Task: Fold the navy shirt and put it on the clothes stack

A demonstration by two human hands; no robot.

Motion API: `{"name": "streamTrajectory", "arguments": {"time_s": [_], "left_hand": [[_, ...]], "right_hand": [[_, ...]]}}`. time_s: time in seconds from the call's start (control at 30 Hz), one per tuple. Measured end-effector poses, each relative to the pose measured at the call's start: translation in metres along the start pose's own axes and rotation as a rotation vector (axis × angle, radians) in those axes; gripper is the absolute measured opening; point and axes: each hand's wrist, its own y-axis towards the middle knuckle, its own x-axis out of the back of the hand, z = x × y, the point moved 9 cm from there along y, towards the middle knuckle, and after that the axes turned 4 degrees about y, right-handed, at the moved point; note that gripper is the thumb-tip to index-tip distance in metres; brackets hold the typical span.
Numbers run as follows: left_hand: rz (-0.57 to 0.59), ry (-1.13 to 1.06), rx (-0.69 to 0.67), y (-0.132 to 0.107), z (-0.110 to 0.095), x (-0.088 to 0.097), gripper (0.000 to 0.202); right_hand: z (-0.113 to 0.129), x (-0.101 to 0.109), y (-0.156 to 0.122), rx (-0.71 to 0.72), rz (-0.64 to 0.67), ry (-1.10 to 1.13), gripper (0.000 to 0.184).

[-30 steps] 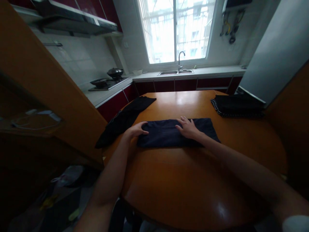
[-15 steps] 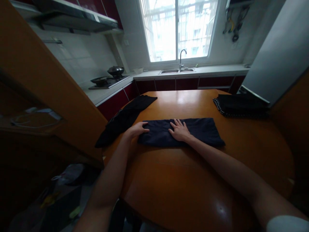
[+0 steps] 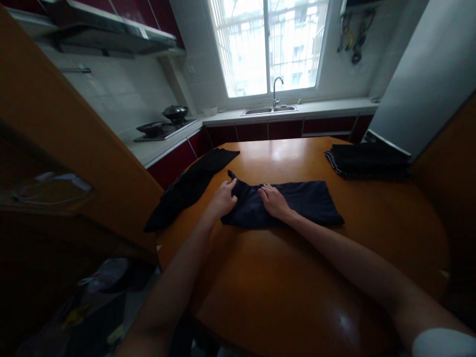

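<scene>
A dark navy folded garment (image 3: pixel 305 201) lies as a long strip across the middle of the wooden table. My left hand (image 3: pixel 224 199) is closed on its left end, thumb and fingers pinching the fabric. The far left corner is raised there, and creases run rightward from the grip. On the garment's middle rests my right hand (image 3: pixel 274 201), palm down, its fingers lying flat and close together. Left of my left hand, a black garment (image 3: pixel 193 181) is spread along the table's left edge. The exact kind of the navy garment cannot be made out.
A stack of folded black clothes (image 3: pixel 368 159) sits at the table's (image 3: pixel 282 267) far right. Behind are a counter with a sink (image 3: pixel 256 111), a stove with a pan (image 3: pixel 175 112), and a grey fridge-like panel (image 3: pixel 412 84). Bags (image 3: pixel 109 272) lie on the floor at left.
My left hand has closed on the garment's left end and drawn it up and to the right, creasing it. The right hand stays on the middle, its fingers now closer together.
</scene>
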Motion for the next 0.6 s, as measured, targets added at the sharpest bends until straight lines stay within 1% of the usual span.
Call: {"name": "streamTrajectory", "arguments": {"time_s": [0.07,0.13,0.2,0.27,0.33,0.4,0.47,0.53,0.6], "left_hand": [[-0.027,-0.077,-0.099,-0.005,-0.025,-0.006,0.072],[-0.035,-0.191,-0.197,-0.012,-0.049,-0.015,0.072],[-0.010,-0.328,-0.281,-0.018,-0.068,-0.026,0.077],[0.019,-0.458,-0.325,-0.024,-0.080,-0.035,0.084],[0.037,-0.563,-0.299,-0.025,-0.082,-0.044,0.091],[0.049,-0.679,-0.210,-0.022,-0.077,-0.052,0.096],[0.082,-0.843,-0.104,-0.017,-0.069,-0.062,0.102],[0.127,-1.011,-0.014,-0.014,-0.063,-0.070,0.105],[0.158,-1.124,0.041,-0.011,-0.060,-0.073,0.104]], "right_hand": [[0.005,0.003,-0.001,0.014,-0.071,0.234,0.049],[0.005,0.000,-0.002,-0.004,-0.106,0.433,0.044],[0.003,-0.003,-0.003,-0.048,-0.133,0.554,0.038],[-0.001,-0.005,-0.005,-0.106,-0.155,0.621,0.034],[-0.005,-0.002,-0.007,-0.151,-0.181,0.674,0.034],[-0.008,0.001,-0.008,-0.168,-0.198,0.728,0.032],[-0.011,0.002,-0.008,-0.179,-0.192,0.758,0.027],[-0.014,0.001,-0.007,-0.185,-0.175,0.751,0.022],[-0.018,0.001,-0.006,-0.191,-0.172,0.731,0.019]]}}
